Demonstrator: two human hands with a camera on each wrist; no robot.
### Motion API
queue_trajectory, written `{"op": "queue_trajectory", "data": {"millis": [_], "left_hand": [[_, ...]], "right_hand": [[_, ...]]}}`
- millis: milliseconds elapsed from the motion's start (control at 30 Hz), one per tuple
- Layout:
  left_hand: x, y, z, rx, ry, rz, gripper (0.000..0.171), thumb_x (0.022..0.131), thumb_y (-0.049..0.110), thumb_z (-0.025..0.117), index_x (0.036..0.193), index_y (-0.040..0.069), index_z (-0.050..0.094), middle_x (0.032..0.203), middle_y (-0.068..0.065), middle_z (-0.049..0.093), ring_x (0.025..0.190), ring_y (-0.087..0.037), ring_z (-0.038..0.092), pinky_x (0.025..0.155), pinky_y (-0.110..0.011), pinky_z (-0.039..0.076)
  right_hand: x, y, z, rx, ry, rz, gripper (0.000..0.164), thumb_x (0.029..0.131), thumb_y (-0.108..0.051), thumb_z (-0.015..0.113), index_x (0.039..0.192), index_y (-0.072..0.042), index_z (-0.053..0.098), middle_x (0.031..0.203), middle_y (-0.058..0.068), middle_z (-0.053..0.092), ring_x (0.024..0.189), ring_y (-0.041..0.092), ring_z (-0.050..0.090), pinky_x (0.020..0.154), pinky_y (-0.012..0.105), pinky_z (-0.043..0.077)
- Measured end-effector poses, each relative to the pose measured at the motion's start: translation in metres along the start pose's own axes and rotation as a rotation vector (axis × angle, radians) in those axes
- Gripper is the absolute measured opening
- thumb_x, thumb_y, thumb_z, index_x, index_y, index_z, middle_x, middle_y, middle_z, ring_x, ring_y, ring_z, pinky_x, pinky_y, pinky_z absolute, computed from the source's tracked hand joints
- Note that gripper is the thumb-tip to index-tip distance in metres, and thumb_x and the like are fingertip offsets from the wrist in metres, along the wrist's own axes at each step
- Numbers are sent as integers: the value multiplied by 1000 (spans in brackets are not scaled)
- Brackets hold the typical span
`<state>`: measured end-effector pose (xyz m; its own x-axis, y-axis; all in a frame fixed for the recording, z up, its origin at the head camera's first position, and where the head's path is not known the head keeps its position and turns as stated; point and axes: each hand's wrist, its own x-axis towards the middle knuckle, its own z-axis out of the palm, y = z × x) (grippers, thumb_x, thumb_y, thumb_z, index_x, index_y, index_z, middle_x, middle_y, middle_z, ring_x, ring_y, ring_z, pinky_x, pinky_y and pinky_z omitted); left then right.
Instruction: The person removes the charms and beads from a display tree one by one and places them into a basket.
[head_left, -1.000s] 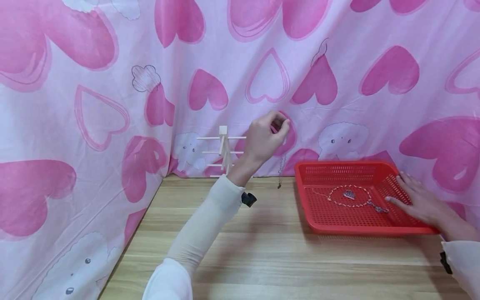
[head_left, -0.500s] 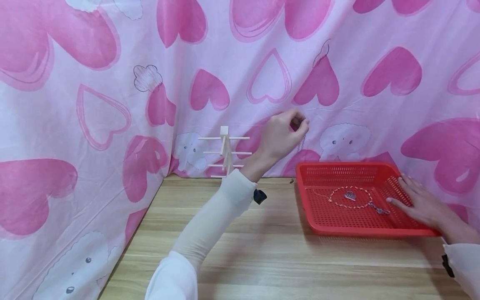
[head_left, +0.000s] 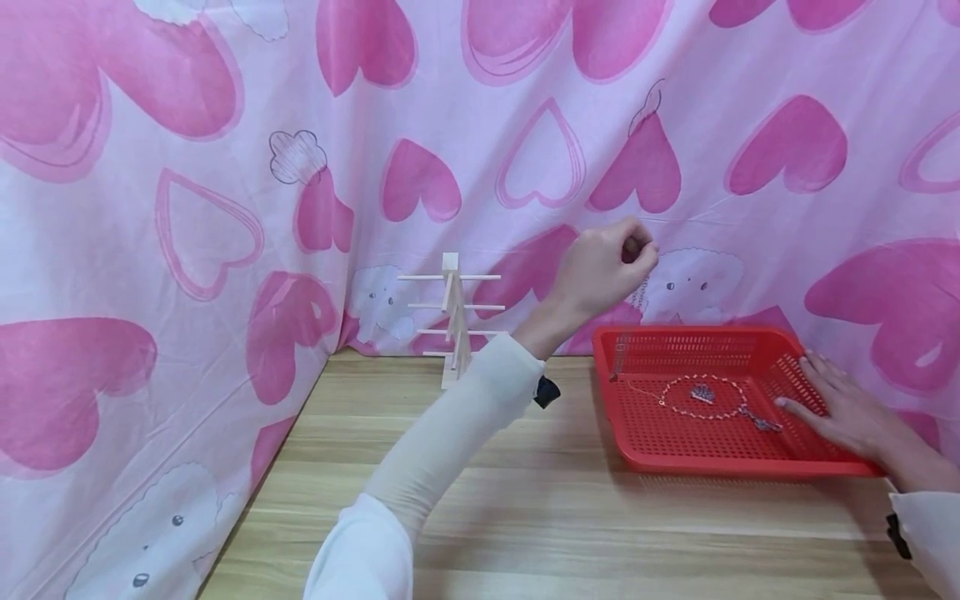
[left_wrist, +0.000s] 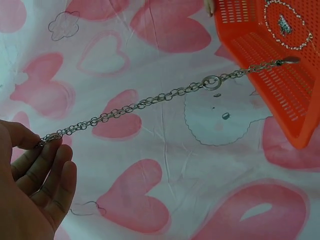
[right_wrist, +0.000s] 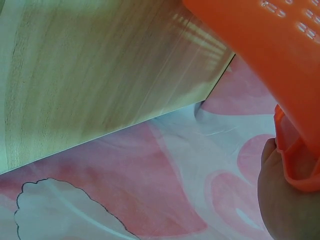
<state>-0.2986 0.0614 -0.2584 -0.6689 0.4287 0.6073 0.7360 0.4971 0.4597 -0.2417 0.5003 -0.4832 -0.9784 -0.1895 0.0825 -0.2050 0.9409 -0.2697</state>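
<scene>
My left hand (head_left: 611, 262) pinches a silver chain necklace (left_wrist: 142, 103) between thumb and fingertips. The chain hangs doubled, with a small ring partway down and a dark charm (head_left: 614, 377) at its lower end. In the head view that end overlaps the left side of the red plastic basket (head_left: 712, 463). My right hand (head_left: 847, 408) holds the basket's right wall, thumb over the inside and fingers along the outside. Inside the basket lie a beaded necklace (head_left: 701, 417), a small silvery piece of jewellery (head_left: 702, 393) in its loop and a silvery pendant (head_left: 761, 422).
A pale wooden stand (head_left: 450, 312) with several horizontal pegs stands at the back left, behind my left forearm. The wood-grain table (head_left: 525, 517) meets a pink heart-print curtain (head_left: 420, 75) at the back and left.
My left hand has moved right, from beside the stand to over the basket's left side, carrying the hanging necklace. The right hand stays on the basket's wall.
</scene>
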Motion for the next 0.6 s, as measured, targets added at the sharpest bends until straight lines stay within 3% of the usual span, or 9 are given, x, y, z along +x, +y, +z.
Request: {"op": "queue_trajectory", "data": {"millis": [267,600], "left_hand": [[8,9,15,33,-50,29,14,106,23,62,100,16,72,83,6,70,72,-2,59,65,-11,45],[18,14,40,134,-106,76,15,106,24,60,98,17,71,80,9,68,69,0,55,64,-11,43]], "right_hand": [[0,-1,-1,-6,-13,17,95,108,-50,51,168,2,-1,174,29,-14,160,53,-16,107,92,17],[1,-1,0,13,-2,-1,94,109,-48,52,168,4,1,174,31,-10,160,54,-14,115,88,8]]}}
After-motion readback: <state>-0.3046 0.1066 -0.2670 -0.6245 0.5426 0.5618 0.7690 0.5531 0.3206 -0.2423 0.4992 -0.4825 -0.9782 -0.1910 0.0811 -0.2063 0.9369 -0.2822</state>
